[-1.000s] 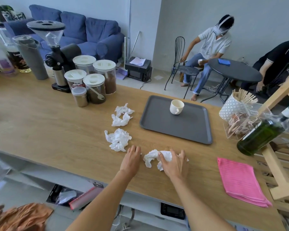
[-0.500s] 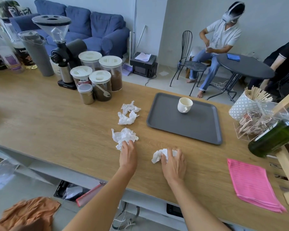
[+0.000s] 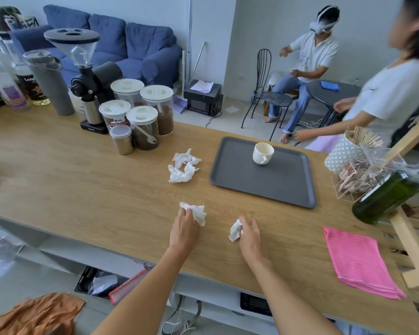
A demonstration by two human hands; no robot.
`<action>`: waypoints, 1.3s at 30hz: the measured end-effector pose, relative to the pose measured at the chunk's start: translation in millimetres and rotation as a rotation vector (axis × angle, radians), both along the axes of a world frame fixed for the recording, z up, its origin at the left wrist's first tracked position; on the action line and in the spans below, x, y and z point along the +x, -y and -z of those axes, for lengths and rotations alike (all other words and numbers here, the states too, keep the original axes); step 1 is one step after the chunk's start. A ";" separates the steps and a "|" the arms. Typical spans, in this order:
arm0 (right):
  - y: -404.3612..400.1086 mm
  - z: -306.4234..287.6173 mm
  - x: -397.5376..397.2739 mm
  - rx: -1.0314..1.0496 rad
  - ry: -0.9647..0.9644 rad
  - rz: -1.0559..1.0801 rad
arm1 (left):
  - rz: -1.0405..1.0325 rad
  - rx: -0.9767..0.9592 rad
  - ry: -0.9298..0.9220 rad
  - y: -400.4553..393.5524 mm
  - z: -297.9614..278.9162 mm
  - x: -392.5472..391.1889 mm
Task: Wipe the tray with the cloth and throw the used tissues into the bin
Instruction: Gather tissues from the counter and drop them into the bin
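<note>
A dark grey tray [image 3: 283, 187] lies on the wooden counter with a white cup [image 3: 263, 153] standing on its far part. My left hand [image 3: 184, 228] is closed on a crumpled white tissue [image 3: 198, 213] near the counter's front edge. My right hand [image 3: 250, 234] grips a smaller crumpled tissue [image 3: 235, 230] beside it. Two more crumpled tissues [image 3: 183, 168] lie left of the tray. A folded pink cloth [image 3: 358, 261] rests flat at the front right of the counter. No bin shows clearly.
Coffee jars [image 3: 143, 117] and a grinder [image 3: 87, 76] stand at the back left. A green bottle [image 3: 387, 197], a stick holder [image 3: 348, 151] and a wooden rack [image 3: 416, 238] crowd the right. A person [image 3: 382, 93] stands beyond the counter; another sits further back.
My left hand has closed on the large tissue and drawn it toward the front edge. My right hand has bunched its tissue smaller. A person has come into view at the right.
</note>
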State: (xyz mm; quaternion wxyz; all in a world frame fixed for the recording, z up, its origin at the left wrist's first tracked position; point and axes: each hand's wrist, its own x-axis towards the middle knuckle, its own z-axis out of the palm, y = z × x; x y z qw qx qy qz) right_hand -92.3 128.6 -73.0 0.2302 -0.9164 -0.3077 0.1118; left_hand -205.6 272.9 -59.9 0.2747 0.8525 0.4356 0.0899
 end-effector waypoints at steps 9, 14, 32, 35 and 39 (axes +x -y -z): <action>37.1 5.6 6.3 0.010 -0.023 0.133 | 0.220 0.018 -0.133 9.8 -9.4 11.9; 66.5 6.4 6.9 0.037 -0.023 0.218 | 0.252 -0.034 -0.155 29.1 -16.7 32.6; 288.0 -31.5 -0.8 0.019 0.106 0.733 | 0.843 0.047 -0.048 230.1 -38.0 115.5; 334.0 -27.8 -4.0 0.000 0.085 0.800 | 0.983 0.035 -0.098 273.3 -36.9 127.3; 400.4 -21.8 -10.9 -0.014 0.020 0.936 | 1.098 -0.010 -0.082 343.3 -36.6 139.6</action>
